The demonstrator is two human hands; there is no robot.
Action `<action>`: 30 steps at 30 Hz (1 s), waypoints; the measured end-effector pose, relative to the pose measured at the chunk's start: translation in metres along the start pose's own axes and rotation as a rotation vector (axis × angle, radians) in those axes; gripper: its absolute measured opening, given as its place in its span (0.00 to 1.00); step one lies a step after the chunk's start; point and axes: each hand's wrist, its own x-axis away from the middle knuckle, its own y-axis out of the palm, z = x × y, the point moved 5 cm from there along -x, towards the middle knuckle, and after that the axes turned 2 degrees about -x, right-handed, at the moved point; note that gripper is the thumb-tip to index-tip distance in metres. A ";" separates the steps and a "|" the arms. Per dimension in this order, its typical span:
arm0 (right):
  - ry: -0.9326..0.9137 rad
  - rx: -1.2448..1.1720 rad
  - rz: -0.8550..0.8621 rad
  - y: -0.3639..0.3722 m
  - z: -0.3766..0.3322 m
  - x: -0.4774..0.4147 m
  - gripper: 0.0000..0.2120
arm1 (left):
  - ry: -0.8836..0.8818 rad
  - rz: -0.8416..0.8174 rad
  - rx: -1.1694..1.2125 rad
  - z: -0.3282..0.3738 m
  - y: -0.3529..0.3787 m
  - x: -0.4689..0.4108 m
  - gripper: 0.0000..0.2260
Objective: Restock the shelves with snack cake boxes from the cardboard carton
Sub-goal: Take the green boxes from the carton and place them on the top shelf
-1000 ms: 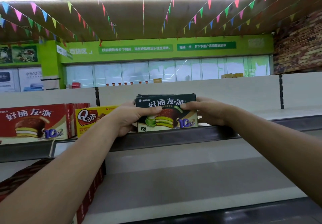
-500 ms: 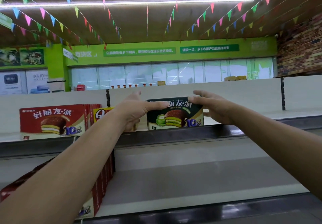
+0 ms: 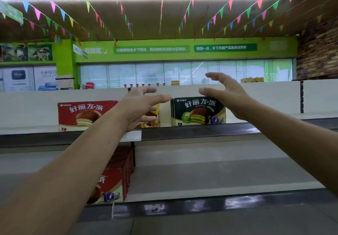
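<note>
The green snack cake box [image 3: 197, 112] stands upright at the front edge of the top shelf [image 3: 201, 130], to the right of a yellow box [image 3: 156, 120] and a red box [image 3: 82, 114]. The left hand [image 3: 140, 106] and right hand [image 3: 226, 95] hover by its upper corners, fingers spread and loosely bent, gripping nothing.
</note>
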 end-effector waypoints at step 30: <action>-0.198 -0.044 -0.711 0.408 -0.068 0.210 0.26 | -0.299 0.400 -0.112 -0.135 -0.273 0.303 0.16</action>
